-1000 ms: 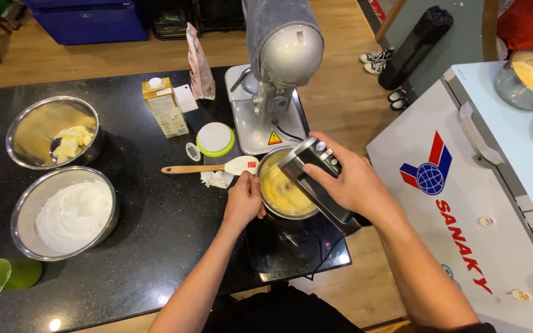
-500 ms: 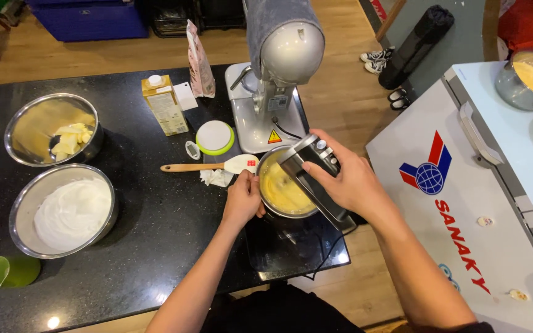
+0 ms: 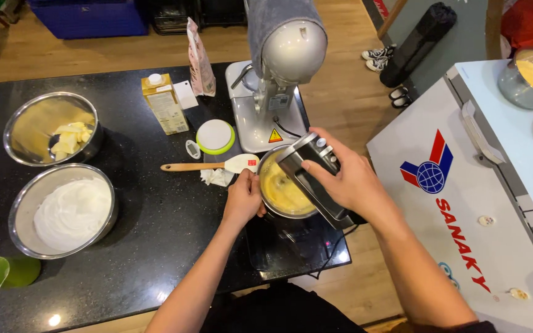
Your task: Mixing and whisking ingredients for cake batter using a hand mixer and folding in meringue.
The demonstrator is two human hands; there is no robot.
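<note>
Head view of a black table [image 3: 155,246] during mixing. The right hand [image 3: 350,179] enters from 5 o'clock, forearm angled up and left, fingers wrapped firmly around the handle of a black and silver hand mixer [image 3: 313,179] tilted into a small steel bowl of yellow batter [image 3: 282,191] near the table's right edge. The left hand [image 3: 243,198] reaches in from 6 o'clock, fingers curled against the bowl's rim at its 9 o'clock side. At 10 o'clock from the bowl lies a wooden-handled spatula [image 3: 208,165], with a round white lid with a green rim [image 3: 215,136] beyond it. A stand mixer [image 3: 279,74] stands at 12 o'clock. Far to 9 o'clock sit a bowl of white cream [image 3: 63,209] and a bowl of butter pieces [image 3: 50,128]
</note>
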